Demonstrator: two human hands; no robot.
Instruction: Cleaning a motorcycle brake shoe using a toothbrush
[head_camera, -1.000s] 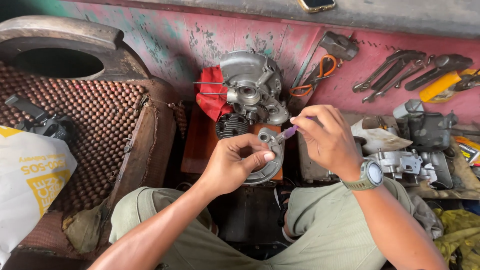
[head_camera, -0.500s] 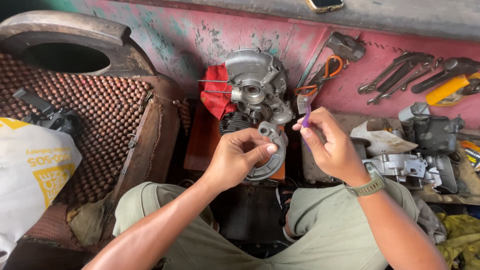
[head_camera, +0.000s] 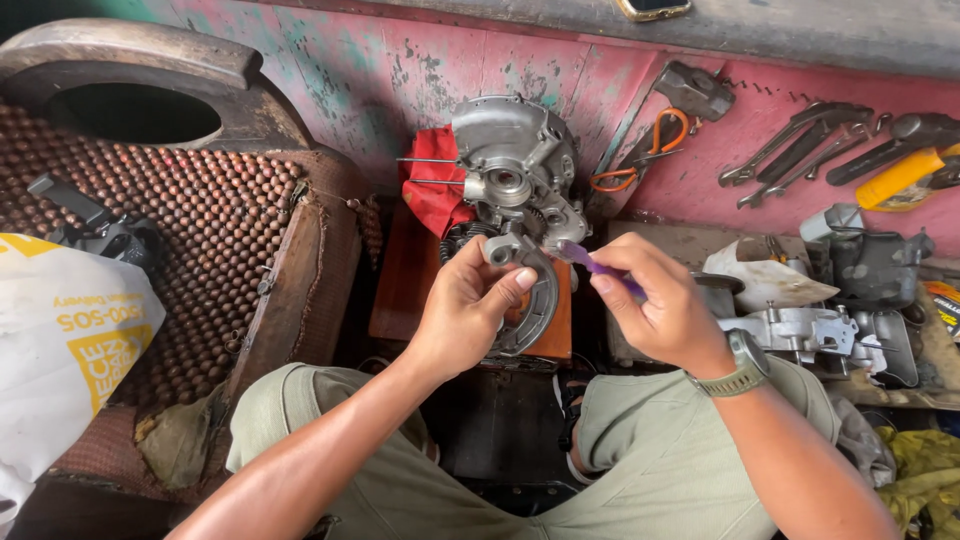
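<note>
I see my left hand (head_camera: 465, 315) near the middle, curled shut around a small grey metal part (head_camera: 522, 290). My thumb and fingers pinch it near its top, and the round lower edge of the part sticks out below and to the right of my hand. My right hand (head_camera: 655, 305) is just beside it, on the right. Its fingers are closed tight on a thin purple tool (head_camera: 585, 260). The tip of the tool points left and reaches the top of the metal part. I cannot tell if the tip touches the part.

Just past my hands, farther away, a big grey engine case (head_camera: 515, 170) stands upright on an orange block (head_camera: 405, 285). A red rag (head_camera: 435, 190) is tucked on the left side of the case. Two thin metal rods stick out of the case to the left.

On the far right, pliers with orange handles (head_camera: 650, 150) lean on the pink wall (head_camera: 330, 70). More to the right, some grey spanners (head_camera: 800, 145) lie in a bunch, with a yellow tool (head_camera: 900, 180) beside them. Near my right wrist there are more grey engine parts (head_camera: 830, 325).

On the left is a brown beaded seat (head_camera: 190, 220). A white and yellow bag (head_camera: 65, 335) rests on its near left side.

My knees in green trousers (head_camera: 330, 440) are at the bottom.
</note>
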